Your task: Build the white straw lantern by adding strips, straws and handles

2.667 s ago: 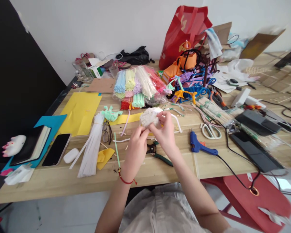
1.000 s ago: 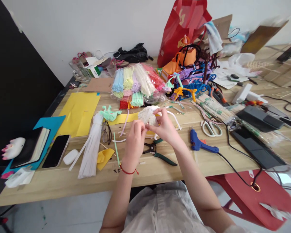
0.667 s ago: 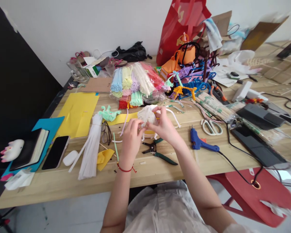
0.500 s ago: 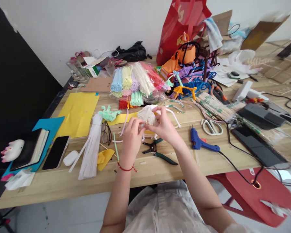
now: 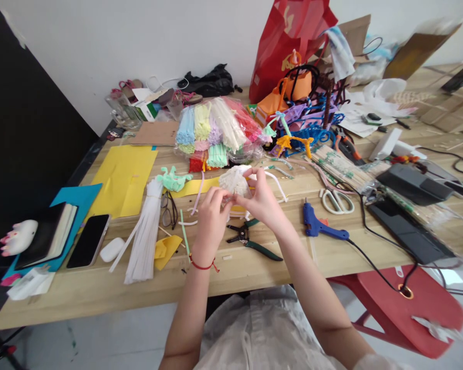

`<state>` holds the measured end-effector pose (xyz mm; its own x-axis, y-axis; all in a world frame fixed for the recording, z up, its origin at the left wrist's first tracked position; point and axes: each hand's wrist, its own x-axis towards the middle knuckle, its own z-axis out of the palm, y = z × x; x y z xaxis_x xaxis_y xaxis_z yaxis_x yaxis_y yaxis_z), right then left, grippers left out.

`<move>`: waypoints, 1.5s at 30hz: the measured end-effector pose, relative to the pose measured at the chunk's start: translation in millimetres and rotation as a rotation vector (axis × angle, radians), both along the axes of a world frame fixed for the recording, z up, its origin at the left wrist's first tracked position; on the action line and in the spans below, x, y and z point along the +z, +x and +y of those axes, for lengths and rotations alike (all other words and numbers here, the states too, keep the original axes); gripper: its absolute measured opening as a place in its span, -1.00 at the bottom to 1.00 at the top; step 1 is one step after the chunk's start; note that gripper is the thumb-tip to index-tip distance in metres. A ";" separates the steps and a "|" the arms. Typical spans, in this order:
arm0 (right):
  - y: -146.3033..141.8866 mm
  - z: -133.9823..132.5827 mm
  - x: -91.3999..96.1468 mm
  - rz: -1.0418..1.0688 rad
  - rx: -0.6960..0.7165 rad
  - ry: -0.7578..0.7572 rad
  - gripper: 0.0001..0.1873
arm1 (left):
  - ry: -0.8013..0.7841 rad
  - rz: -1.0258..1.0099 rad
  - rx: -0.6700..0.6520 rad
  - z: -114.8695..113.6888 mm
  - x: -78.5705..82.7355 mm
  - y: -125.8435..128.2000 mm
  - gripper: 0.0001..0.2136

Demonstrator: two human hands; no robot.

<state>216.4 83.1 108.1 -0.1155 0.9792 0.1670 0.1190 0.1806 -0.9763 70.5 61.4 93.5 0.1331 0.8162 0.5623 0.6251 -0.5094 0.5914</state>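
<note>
Both my hands meet over the middle of the wooden table [image 5: 100, 288]. My left hand [image 5: 211, 218] pinches the lower edge of a fluffy white pipe-cleaner piece [image 5: 233, 181]. My right hand [image 5: 261, 198] grips the same piece from the right, fingers curled on it. A white pipe-cleaner strand [image 5: 278, 185] trails from the piece past my right hand. Green-handled pliers [image 5: 250, 242] lie on the table just below my hands. A red string bracelet sits on my left wrist.
A bundle of white pipe cleaners [image 5: 144, 236], glasses [image 5: 170, 208], a phone [image 5: 89, 240] and yellow paper [image 5: 125, 177] lie left. Bagged coloured pipe cleaners [image 5: 216, 128] sit behind. A blue glue gun [image 5: 320, 228], scissors [image 5: 336, 202] and cables lie right. A red bag [image 5: 289, 46] stands at the back.
My hands stay on the white piece, with the fingers shifting slightly as they work it. The view has drifted a little; nothing on the table has moved.
</note>
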 end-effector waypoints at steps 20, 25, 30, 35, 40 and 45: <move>3.9 3.4 -1.9 0.081 0.063 -0.047 -0.50 | 0.137 0.145 -0.030 3.2 -5.2 -9.2 -0.79; 3.2 3.7 -5.5 0.112 0.042 -0.049 -0.52 | 0.226 0.224 -0.025 2.3 -10.5 -13.1 -0.75; 3.5 4.0 -6.6 0.036 0.010 -0.022 -0.52 | 0.242 0.167 0.016 -2.2 -19.0 -9.8 -0.76; 4.0 4.3 -4.5 0.023 0.016 -0.037 -0.53 | 0.209 -0.023 0.105 -11.1 -24.6 4.0 -0.93; 4.1 3.5 -5.6 0.014 0.005 -0.041 -0.53 | 0.163 -0.220 0.260 -19.9 -26.9 23.0 -0.95; 4.1 3.0 -6.3 0.023 0.009 -0.038 -0.52 | 0.159 -0.347 0.365 -21.4 -28.4 37.2 -0.96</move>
